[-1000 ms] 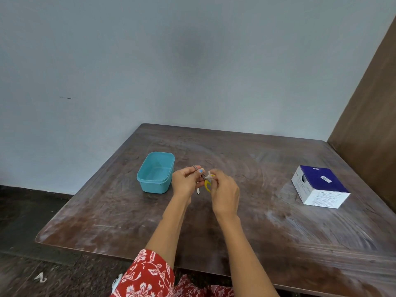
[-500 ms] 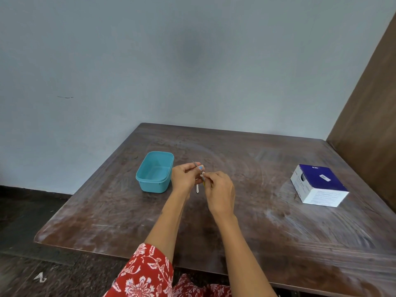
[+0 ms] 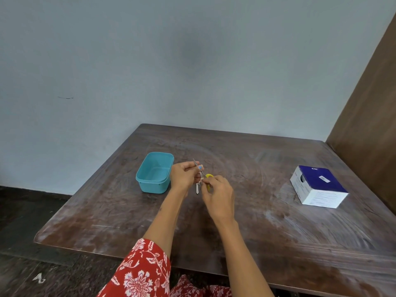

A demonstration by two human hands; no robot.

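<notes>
Nearest the camera, a red floral garment [image 3: 141,273] covers the lap and the left upper arm at the surface's [image 3: 278,232] front edge. Both bare forearms reach forward over the dark wooden top and meet just left of its middle.

The right hand [image 3: 218,194] has its fingers curled, and its fingertips pinch a small yellow piece [image 3: 209,176]. The left hand [image 3: 184,174], just beside it and almost touching, is curled too. It pinches a thin metal tool [image 3: 195,164] between thumb and fingers, with the slim tip slanting up and away to the left. The yellow piece sits at the tool's lower end, between the two hands. Below them a small silver piece [image 3: 197,189] points downward; whether it hangs from the tool or lies on the wood cannot be told.

Just left of the left hand stands an open teal container [image 3: 153,187]. Well apart, toward the right edge, lies a blue-and-white box [image 3: 317,185]. Beyond rise a pale grey wall [image 3: 192,61] and a brown panel [image 3: 368,108] on the right.
</notes>
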